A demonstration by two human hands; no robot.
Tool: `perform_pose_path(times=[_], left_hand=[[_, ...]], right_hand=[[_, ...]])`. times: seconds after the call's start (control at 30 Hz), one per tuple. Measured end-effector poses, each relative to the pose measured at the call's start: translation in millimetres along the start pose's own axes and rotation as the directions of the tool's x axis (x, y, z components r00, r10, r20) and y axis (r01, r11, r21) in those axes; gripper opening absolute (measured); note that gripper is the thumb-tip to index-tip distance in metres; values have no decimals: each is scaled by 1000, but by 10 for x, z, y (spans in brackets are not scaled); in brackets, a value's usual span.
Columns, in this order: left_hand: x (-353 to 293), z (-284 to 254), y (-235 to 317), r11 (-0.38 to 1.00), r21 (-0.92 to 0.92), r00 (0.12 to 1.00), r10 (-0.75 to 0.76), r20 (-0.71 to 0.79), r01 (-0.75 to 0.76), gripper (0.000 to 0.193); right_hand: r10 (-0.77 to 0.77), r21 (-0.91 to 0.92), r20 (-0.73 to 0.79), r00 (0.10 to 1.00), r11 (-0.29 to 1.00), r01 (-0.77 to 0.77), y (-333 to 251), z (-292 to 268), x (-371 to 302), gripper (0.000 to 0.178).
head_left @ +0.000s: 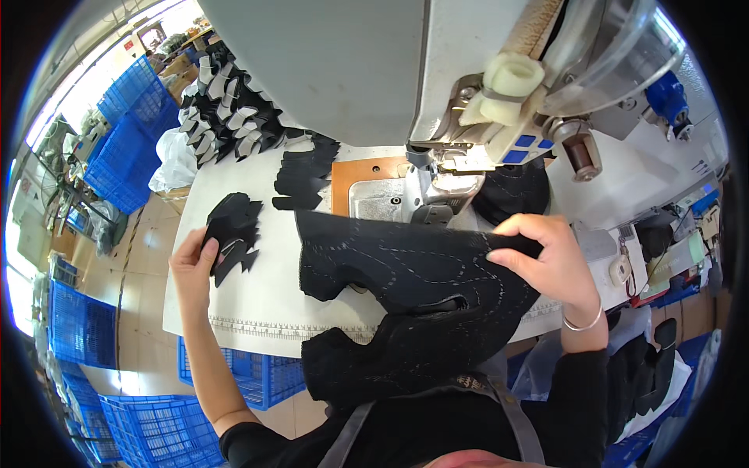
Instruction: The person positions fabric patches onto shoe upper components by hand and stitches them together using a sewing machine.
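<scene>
My right hand [544, 259] pinches the far right edge of a black shoe upper [413, 253] between thumb and fingers. The upper is U-shaped, marked with pale dashed lines, and hangs over the table's front edge against my body. Its far edge lies just in front of the needle area of a sewing machine [437, 183]. At the left, my left hand [193, 256] has thumb and fingers closed on the edge of a small bunch of black cut pieces [234, 226] on the white table [257, 304]. How many pieces the fingers grip is hidden.
Overlapping black strips [304, 175] lie left of the machine's orange plate [341, 181]. Behind them rises a heap of black and grey pieces [230, 113]. A dark rounded piece [512, 191] sits right of the needle. Blue crates [82, 324] stand on the floor at left.
</scene>
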State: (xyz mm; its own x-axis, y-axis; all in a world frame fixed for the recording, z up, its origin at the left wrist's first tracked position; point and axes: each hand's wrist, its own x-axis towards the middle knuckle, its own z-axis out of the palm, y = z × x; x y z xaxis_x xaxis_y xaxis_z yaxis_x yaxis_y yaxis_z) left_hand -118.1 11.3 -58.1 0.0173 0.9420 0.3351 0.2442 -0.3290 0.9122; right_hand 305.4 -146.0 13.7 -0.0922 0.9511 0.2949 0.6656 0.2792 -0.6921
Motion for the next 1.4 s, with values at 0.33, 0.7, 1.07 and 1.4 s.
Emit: perform_pose_path(times=[0.33, 0.7, 1.07, 1.4], left_hand=[[-100, 1446, 1190, 978, -32, 743, 178, 645, -207, 19], [186, 1698, 1180, 873, -189, 646, 463, 607, -449, 20], [512, 1761, 1363, 949, 102, 692, 141, 708, -297, 33], [672, 1790, 1165, 984, -178, 679, 142, 720, -17, 28]], right_hand=[[-89, 171, -7, 996, 981, 89, -190, 183, 128, 15], [-54, 214, -39, 998, 975, 61, 58, 130, 300, 22], [96, 479, -130, 987, 878, -22, 250, 249, 484, 31], [139, 600, -119, 983, 799, -41, 150, 314, 448, 29]])
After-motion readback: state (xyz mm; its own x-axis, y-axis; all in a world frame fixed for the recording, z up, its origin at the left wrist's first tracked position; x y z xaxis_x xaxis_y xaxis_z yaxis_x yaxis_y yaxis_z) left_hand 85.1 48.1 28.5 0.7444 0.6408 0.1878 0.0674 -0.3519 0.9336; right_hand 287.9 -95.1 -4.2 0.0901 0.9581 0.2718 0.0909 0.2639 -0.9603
